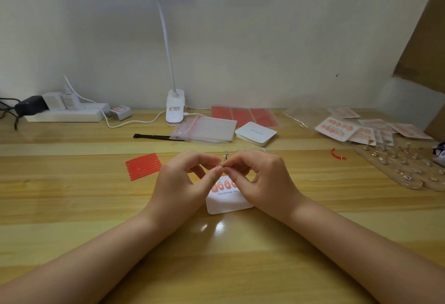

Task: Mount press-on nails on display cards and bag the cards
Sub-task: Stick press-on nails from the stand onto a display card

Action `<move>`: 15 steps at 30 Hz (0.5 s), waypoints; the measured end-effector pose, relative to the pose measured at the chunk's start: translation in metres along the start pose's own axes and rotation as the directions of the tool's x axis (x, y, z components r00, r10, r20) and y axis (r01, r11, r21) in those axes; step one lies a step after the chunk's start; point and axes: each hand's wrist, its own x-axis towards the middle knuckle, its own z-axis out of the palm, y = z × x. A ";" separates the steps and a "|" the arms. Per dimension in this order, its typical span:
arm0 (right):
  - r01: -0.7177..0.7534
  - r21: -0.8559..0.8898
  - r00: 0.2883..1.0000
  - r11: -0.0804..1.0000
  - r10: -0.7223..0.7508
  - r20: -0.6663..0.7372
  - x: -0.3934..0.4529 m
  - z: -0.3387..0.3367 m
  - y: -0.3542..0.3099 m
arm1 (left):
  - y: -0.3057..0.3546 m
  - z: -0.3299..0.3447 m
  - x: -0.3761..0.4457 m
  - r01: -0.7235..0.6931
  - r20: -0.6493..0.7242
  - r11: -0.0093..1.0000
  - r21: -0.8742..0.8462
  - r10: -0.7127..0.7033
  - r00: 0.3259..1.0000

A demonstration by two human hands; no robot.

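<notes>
A white display card [227, 203] with rounded corners lies flat on the wooden table, partly hidden under the hands. Printed across it is "Handmade Nail", and above the text sits a row of glossy coral press-on nails [224, 186], at least three showing. Just above the card, a small metal nail stand [225, 156] is pinched between the fingertips. Farther back lies a fanned stack of clear zip bags [207, 129] with red seal strips, and just beside it to the right a neat stack of blank white cards [256, 133]. At the far right, finished cards with coral nails [337, 129] lie overlapping, some inside bags.
</notes>
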 end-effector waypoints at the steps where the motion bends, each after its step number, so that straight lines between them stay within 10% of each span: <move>1: -0.003 0.004 1.000 1.000 0.003 0.005 0.000 0.000 0.000 | 0.000 0.000 0.000 -0.020 -0.001 1.000 0.020 0.020 1.000; 15: -0.050 0.059 0.999 0.997 0.049 0.018 0.000 -0.001 0.001 | 0.000 -0.001 0.002 -0.030 0.039 1.000 0.008 0.029 0.999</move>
